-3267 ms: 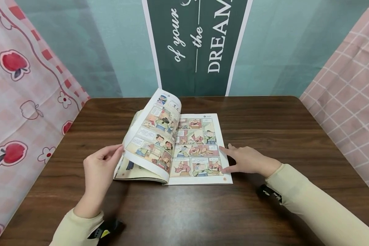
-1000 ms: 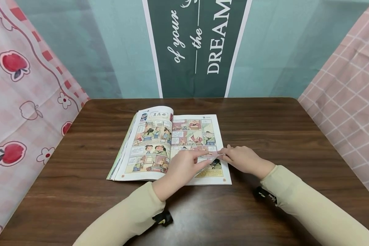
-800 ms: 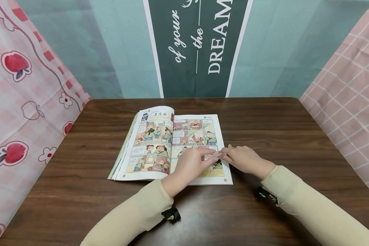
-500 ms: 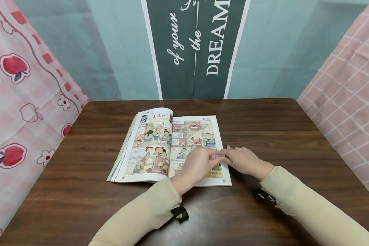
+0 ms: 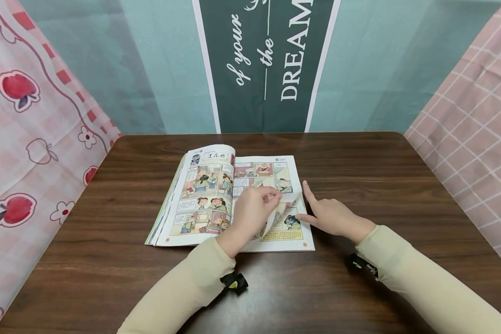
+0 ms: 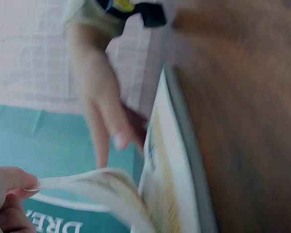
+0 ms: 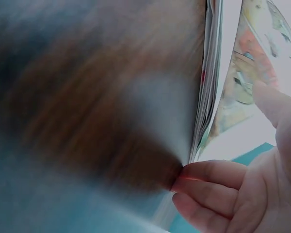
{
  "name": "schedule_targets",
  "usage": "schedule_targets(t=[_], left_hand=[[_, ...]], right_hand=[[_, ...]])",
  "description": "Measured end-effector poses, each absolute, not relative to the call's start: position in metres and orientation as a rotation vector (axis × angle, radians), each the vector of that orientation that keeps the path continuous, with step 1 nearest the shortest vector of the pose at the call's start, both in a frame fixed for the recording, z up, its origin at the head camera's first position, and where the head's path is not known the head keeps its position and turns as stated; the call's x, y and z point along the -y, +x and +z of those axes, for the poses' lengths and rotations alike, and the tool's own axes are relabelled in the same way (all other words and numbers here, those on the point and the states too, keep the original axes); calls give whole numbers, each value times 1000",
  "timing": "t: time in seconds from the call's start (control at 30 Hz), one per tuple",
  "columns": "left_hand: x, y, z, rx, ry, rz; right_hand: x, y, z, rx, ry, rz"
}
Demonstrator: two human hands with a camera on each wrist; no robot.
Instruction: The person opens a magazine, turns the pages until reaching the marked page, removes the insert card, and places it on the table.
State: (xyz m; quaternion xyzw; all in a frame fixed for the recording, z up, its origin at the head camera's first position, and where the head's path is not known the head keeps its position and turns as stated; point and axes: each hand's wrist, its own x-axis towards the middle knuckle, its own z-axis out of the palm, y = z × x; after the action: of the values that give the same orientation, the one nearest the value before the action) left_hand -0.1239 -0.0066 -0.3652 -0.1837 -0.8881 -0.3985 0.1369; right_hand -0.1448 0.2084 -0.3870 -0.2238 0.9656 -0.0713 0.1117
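Note:
An illustrated comic book [image 5: 202,199] lies spread on the table. My left hand [image 5: 250,213] pinches the outer edge of a right-hand page between thumb and fingers, and the page curves up off the ones beneath. In the left wrist view the lifted page [image 6: 97,187] runs from the left hand's fingertips [image 6: 12,194]. My right hand [image 5: 334,215] rests at the book's right edge, its thumb over the page and index finger extended. In the right wrist view, fingers of the right hand [image 7: 218,194] touch the stacked page edges [image 7: 208,82].
The brown wooden table [image 5: 359,162] extends around the book. Behind it hangs a teal cloth [image 5: 171,69] with a dark lettered panel [image 5: 259,111]. A pink cloth with apples [image 5: 21,153] is at the left, a pink checked cloth [image 5: 476,116] at the right.
My left hand has moved left, away from my right hand, with the page edge lifted and bent. The right hand's index finger and thumb have spread apart.

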Motion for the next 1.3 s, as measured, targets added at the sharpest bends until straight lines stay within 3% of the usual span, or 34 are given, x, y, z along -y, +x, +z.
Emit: schedule_targets(t=[0.43,1.3], left_hand=[[64,-124,-354,2437,-244,-1226],[155,-96,-350,2251,1,-1133]], right_hand=[[-207,-144,-387,-2842,-692,-210],[-214,-141,-385,-2770,-792,-137]])
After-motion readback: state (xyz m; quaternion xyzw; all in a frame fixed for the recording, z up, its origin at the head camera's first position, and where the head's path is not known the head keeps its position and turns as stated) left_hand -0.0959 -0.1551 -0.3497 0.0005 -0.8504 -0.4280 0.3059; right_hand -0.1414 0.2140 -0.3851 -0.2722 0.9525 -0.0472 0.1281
